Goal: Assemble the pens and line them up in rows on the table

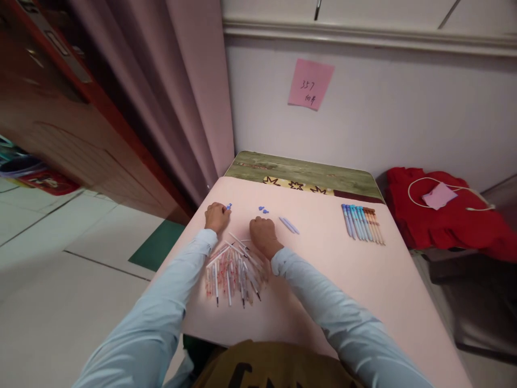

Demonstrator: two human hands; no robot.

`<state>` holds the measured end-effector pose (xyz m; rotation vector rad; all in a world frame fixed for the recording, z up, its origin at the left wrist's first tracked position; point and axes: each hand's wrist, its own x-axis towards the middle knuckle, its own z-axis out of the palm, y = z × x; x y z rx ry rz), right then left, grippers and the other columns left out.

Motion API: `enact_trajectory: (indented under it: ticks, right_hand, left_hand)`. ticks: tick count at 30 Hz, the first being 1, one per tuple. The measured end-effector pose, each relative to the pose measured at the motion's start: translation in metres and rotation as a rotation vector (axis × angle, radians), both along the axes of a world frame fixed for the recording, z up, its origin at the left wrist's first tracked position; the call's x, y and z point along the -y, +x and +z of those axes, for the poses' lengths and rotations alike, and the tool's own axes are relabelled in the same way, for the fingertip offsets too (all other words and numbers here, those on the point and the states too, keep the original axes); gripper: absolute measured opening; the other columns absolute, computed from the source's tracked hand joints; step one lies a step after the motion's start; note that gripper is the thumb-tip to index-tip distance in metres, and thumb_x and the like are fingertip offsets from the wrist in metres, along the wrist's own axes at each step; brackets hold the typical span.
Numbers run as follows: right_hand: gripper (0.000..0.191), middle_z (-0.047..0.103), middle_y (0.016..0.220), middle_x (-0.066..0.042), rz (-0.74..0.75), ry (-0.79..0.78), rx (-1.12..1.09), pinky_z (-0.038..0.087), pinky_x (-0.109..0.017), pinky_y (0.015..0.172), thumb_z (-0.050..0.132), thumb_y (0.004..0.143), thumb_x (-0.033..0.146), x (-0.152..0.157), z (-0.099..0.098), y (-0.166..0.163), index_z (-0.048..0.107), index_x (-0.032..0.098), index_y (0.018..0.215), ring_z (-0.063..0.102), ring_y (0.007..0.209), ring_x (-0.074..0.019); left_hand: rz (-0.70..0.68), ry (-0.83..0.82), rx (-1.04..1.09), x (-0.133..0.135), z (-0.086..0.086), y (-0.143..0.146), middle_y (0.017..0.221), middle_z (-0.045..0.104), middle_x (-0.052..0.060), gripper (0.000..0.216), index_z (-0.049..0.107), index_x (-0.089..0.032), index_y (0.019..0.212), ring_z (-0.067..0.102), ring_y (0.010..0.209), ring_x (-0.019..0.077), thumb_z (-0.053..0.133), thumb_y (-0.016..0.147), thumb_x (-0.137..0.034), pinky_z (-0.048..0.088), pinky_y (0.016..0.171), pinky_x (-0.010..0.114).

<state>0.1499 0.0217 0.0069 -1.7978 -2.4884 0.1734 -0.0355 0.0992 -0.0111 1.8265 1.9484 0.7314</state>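
Observation:
My left hand [217, 217] is at the table's far left, its thumb and finger pinched on a small blue plastic piece [229, 206]. My right hand [263, 235] is curled closed above the far edge of a pile; whatever its fingers hold is hidden. That pile holds many thin pen refills [229, 288] and clear, reddish tubes, lying loosely crossed. Just beyond my right hand lie more small blue pieces [263, 210]. To its right, two pale blue pen barrels [289, 224] rest side by side.
A neat row of pens [363, 223], blue through brown, lies at the right of the pink-covered table [323, 280]. Red cloth with a white cord [456, 210] sits beyond the right edge. A curtain [194, 97] and wooden door [89, 124] stand left; a pink note [310, 83] hangs on the wall.

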Motion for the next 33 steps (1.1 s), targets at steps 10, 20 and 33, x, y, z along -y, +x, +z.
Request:
enact_trajectory:
  ticks: [10, 20, 33]
  right_hand:
    - [0.025, 0.068, 0.103, -0.013, -0.187, 0.056, -0.205, 0.044, -0.028, 0.070, 0.033, 0.105, 0.027, 0.010, 0.008, 0.015, 0.053, 0.015, 0.112, 0.066, 0.087, -0.0200]
    - [0.019, 0.070, 0.076, 0.000, -0.509, 0.100, -0.869, 0.041, -0.025, 0.062, 0.043, 0.097, 0.034, 0.073, -0.008, 0.104, 0.055, 0.021, 0.090, 0.062, 0.061, -0.0147]
    - [0.035, 0.066, 0.076, -0.001, -0.594, -0.104, -1.623, 0.055, -0.027, 0.058, 0.068, 0.080, 0.047, 0.110, 0.001, 0.112, 0.064, 0.016, 0.097, 0.063, 0.061, -0.0126]
  left_hand:
    - [-0.129, 0.086, -0.073, -0.002, -0.011, 0.011, 0.078, 0.063, 0.010, 0.019, 0.059, -0.020, 0.064, 0.055, 0.089, 0.0262, 0.062, 0.079, -0.030, 0.039, 0.086, 0.039]
    - [-0.622, 0.057, 0.215, -0.003, -0.012, 0.059, 0.097, 0.068, 0.009, 0.018, 0.068, -0.018, 0.085, 0.060, 0.094, 0.0203, 0.059, 0.080, -0.033, 0.044, 0.090, 0.032]
    - [-0.004, -0.065, 1.142, 0.055, 0.040, 0.086, 0.078, 0.067, 0.002, 0.025, 0.071, -0.014, 0.089, 0.055, 0.063, 0.0082, 0.075, 0.076, -0.035, 0.044, 0.060, 0.019]
